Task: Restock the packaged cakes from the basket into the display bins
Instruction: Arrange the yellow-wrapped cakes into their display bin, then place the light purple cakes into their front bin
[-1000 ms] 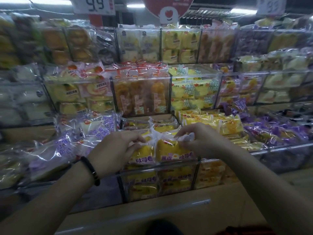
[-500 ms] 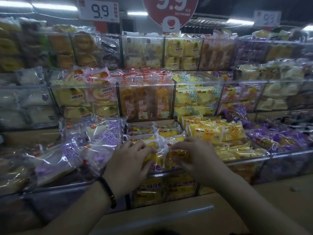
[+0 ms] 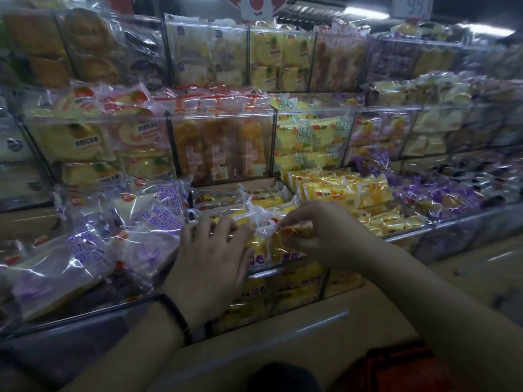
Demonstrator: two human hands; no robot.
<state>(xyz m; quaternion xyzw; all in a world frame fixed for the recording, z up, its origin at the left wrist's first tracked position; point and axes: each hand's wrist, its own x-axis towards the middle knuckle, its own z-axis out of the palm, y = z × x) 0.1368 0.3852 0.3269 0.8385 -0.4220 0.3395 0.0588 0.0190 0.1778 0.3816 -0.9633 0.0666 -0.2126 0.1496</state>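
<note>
**Presently: both hands at the front bin, yellow cakes in place**

My left hand [image 3: 210, 258] lies flat, fingers spread and slightly curled, pressing down on the yellow cake packets [image 3: 256, 244] at the front edge of the clear bin [image 3: 283, 268] in the lowest row. It grips nothing; the palm and fingers rest on the wrappers. A black band [image 3: 177, 315] sits on that wrist.

My right hand [image 3: 322, 236] is beside it, at the same bin's front right corner. Thumb and forefinger are pinched closed on the crinkled end of one wrapped cake [image 3: 294, 232], which stands among its neighbours inside the bin, touching the packets under my left hand.

The bin is filled to its rim; more yellow packets show through its clear front wall. To its left, a bin holds pale packets with purple print [image 3: 147, 222], heaped above the rim. To its right, another bin holds yellow packets [image 3: 348, 190], then purple-wrapped ones [image 3: 441, 193] further along.

Above, a second and third tier of clear bins [image 3: 220, 148] carry orange, yellow and pale cakes. A price sign [image 3: 411, 7] at the top right is too blurred to read.

A red object [image 3: 396, 363] shows at the bottom edge, near my right forearm; I cannot tell whether it is the basket.
</note>
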